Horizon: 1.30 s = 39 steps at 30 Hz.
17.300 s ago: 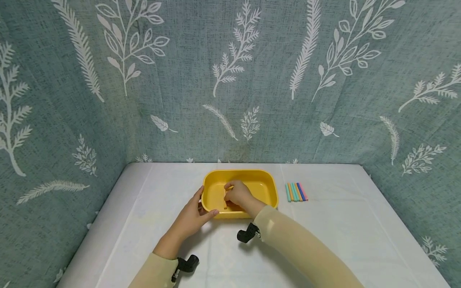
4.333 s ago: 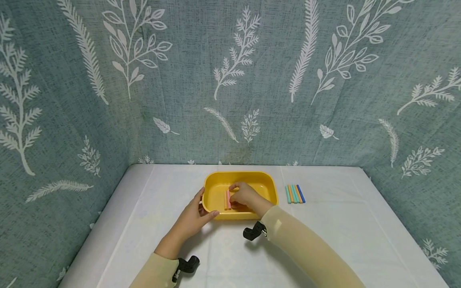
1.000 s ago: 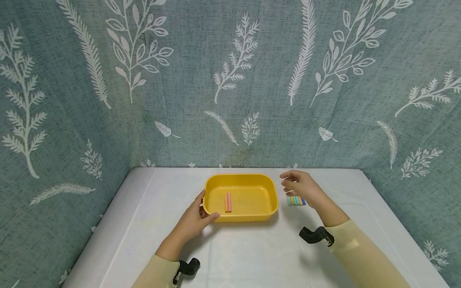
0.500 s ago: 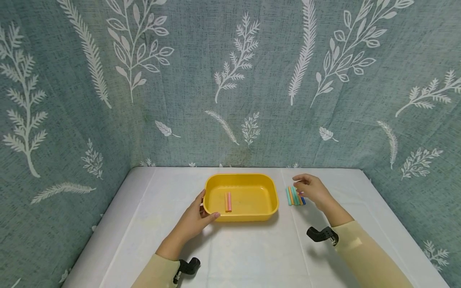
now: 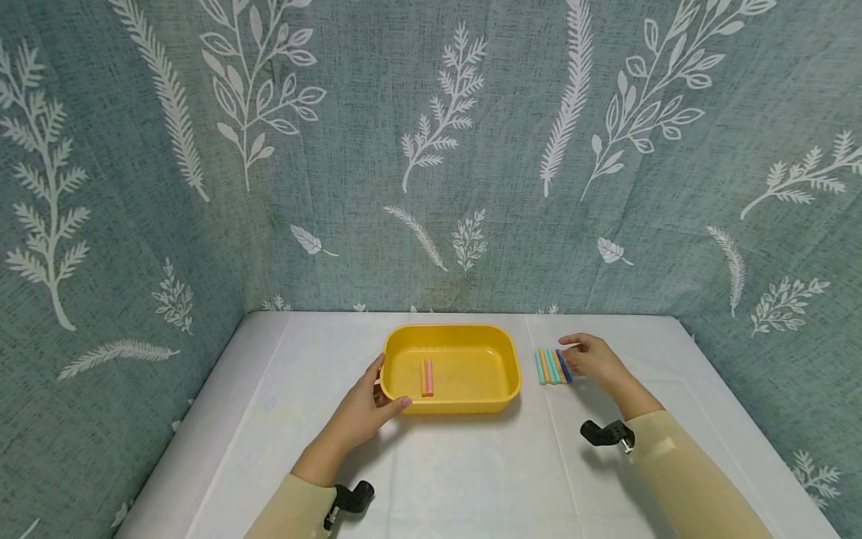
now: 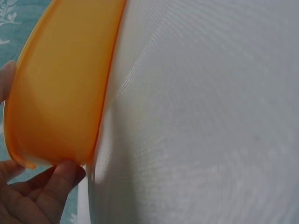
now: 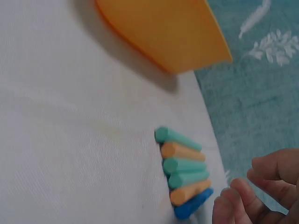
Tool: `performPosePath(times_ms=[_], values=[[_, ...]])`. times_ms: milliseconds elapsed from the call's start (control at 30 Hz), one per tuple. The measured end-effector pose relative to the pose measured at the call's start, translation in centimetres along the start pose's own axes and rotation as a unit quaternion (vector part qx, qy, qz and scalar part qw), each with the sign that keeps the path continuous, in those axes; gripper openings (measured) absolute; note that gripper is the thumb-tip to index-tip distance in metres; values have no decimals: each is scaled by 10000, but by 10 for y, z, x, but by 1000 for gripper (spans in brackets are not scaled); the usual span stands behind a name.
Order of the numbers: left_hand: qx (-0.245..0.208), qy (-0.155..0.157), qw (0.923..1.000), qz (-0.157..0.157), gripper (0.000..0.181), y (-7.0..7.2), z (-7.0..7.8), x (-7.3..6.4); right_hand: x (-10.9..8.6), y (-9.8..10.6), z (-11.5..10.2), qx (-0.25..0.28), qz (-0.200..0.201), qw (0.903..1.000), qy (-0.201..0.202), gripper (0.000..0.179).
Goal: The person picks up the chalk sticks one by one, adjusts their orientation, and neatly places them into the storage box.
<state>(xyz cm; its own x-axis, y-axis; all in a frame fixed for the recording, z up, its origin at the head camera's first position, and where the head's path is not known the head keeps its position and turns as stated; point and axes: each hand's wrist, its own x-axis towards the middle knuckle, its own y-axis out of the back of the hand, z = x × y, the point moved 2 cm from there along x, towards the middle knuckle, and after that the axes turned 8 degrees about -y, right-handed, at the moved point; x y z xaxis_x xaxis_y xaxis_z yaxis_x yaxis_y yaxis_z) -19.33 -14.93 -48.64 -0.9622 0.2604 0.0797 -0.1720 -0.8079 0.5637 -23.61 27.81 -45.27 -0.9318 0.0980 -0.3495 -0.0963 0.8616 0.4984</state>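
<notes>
My left hand [image 5: 358, 413] grips the left end of a yellow plastic tray [image 5: 465, 408], thumb over the near corner of the rim and fingers along the outer wall. Inside the tray lie an orange chalk stick [image 5: 423, 379] and a pink chalk stick [image 5: 429, 379], side by side. To the right, my right hand [image 5: 595, 363] hovers at a blue chalk stick [image 7: 192, 205], the last in a row. Its fingers [image 7: 273, 165] are bent and parted, with nothing seen between them. Green chalk sticks [image 7: 184, 165] and orange ones [image 7: 190, 192] make up the rest of the row.
A white cloth [image 5: 471, 479] covers the table. Behind it and on the left hangs a teal curtain [image 5: 364, 247] with white leaf prints. Each wrist carries a small black camera, the right camera [image 5: 606, 433] low above the cloth.
A pink chalk stick has passed from the row into the tray beside the orange one. My right hand then left the tray and came over the row to its blue end. My left hand stays put.
</notes>
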Motion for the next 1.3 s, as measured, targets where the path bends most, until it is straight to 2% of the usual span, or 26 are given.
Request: performPosePath(times_ms=[300,567,800,1000,1300], values=[[42,52,10000,-10,104,1,1,1,17,4,11,-46,-54,9994,-351,42],[39,22,10000,5,103,1,1,0,27,3,16,-449,-227,9976,-479,45],[-20,-12,10000,25,103,2,0,0,31,2,13,-1088,-281,9930,-355,46],[-32,-49,10000,23,103,2,-1,0,31,1,10,-1368,-298,9898,-274,44],[20,18,10000,-20,103,0,-1,-1,31,2,10,-1744,-302,9830,-491,50]])
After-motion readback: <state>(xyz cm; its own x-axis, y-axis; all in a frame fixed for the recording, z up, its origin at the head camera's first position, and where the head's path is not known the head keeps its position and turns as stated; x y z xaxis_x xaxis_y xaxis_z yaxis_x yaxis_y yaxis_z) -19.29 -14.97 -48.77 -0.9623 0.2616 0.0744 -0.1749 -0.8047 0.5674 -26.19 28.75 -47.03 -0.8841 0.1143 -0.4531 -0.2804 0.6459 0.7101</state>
